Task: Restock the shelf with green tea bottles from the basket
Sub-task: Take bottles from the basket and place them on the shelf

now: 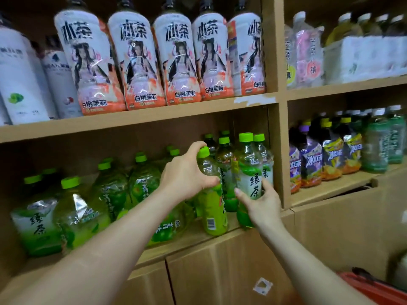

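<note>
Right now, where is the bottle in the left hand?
On the lower shelf, at its front edge, the bottle stands left of the bottle that the right hand touches.

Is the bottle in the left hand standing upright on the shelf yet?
Roughly upright, leaning slightly: bottle base meets the shelf edge, left hand gripping its neck.

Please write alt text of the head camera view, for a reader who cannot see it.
The left hand grips a green tea bottle near its cap at the shelf front, while the right hand touches the neighbouring bottle. White peach tea bottles stand above.
</note>
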A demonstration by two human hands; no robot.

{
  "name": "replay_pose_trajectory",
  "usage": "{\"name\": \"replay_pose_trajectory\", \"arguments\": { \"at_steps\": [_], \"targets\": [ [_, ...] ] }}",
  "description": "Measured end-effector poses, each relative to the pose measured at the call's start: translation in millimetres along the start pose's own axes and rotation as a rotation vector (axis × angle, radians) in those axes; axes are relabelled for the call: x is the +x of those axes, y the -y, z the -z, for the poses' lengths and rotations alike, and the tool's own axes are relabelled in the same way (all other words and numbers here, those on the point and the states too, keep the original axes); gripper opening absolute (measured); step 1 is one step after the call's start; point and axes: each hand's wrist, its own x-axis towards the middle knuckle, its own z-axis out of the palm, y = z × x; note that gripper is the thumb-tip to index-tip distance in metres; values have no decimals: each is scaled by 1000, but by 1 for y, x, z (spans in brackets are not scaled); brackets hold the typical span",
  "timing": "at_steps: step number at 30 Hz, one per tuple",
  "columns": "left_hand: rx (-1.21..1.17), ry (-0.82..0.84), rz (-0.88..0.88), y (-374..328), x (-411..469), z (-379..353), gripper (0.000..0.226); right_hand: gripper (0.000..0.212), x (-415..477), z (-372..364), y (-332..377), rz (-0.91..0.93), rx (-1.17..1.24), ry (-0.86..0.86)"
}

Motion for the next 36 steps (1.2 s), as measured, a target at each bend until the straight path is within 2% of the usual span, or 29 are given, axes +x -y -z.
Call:
{"name": "replay_pose_trajectory", "arguments": {
  "at_steps": [3,8,11,15,18,20,23,26,29,32,34,36],
  "targets": [
    [-110,-30,72,5,4,-17,85,76,-6,-16,-10,51,-22,19],
    [-126,-55,84,8,11,-31,84,76,-7,-26,-23,148,-142,51],
    [-226,-61,104,10,17,-39,85,77,-10,-29,-24,181,-189,32],
    [-292,-63,77,11,19,-50,89,81,-24,-25,-21,249,-255,-44],
    [-361,-69,20,21,1,-41,90,72,-45,-19,-1,398,-237,-142],
    [-349,-178,-35,35,-28,-30,81,66,-59,-25,20,483,-192,-63],
    [-192,-486,-120,71,-73,-5,65,68,-70,-54,39,507,-215,194],
    [-39,-672,-28,127,-94,22,66,82,-69,-92,41,472,-379,451],
    [-67,-639,202,178,-99,36,90,96,-63,-120,31,452,-608,577],
    [-311,-515,356,207,-103,32,109,99,-59,-132,25,452,-744,537],
    [-408,-473,385,218,-106,26,109,94,-59,-134,28,434,-746,508],
    [-383,-487,379,221,-107,20,105,95,-59,-136,34,458,-783,509]
  ]
}}
